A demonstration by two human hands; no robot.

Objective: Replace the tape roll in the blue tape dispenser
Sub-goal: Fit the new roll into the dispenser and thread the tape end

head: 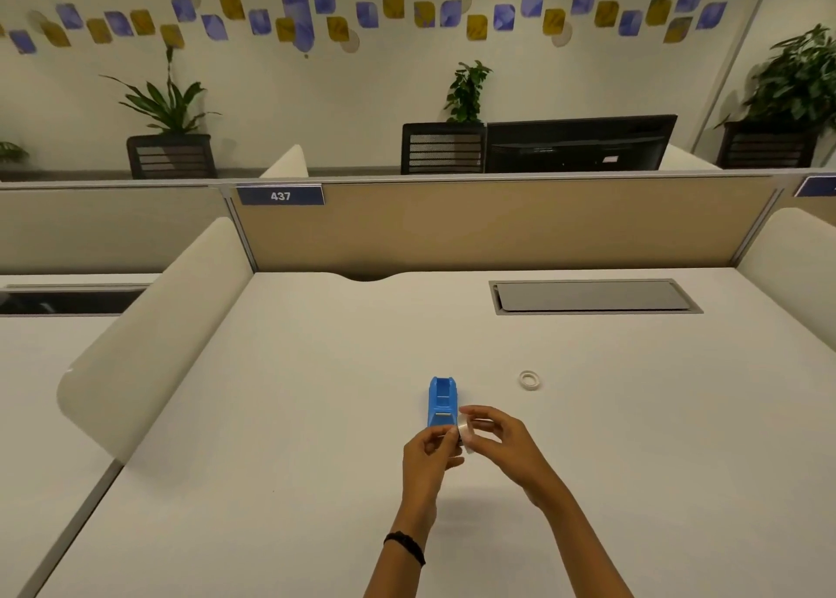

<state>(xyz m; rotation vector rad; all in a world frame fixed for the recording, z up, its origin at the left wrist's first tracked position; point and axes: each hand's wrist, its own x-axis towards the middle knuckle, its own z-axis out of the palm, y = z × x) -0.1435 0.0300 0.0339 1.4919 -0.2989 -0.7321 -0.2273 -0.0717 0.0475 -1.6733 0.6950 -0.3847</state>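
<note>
both hands (470, 446) pinching a clear tape roll (466, 434) just before the blue dispenser (443, 402), spent ring (529, 380) nearby

Light: even, soft, from overhead.
Shadows: faint on the worktop (316, 416) under the arms.
Focus: slightly soft throughout.
Edges: wide-angle bending.
</note>
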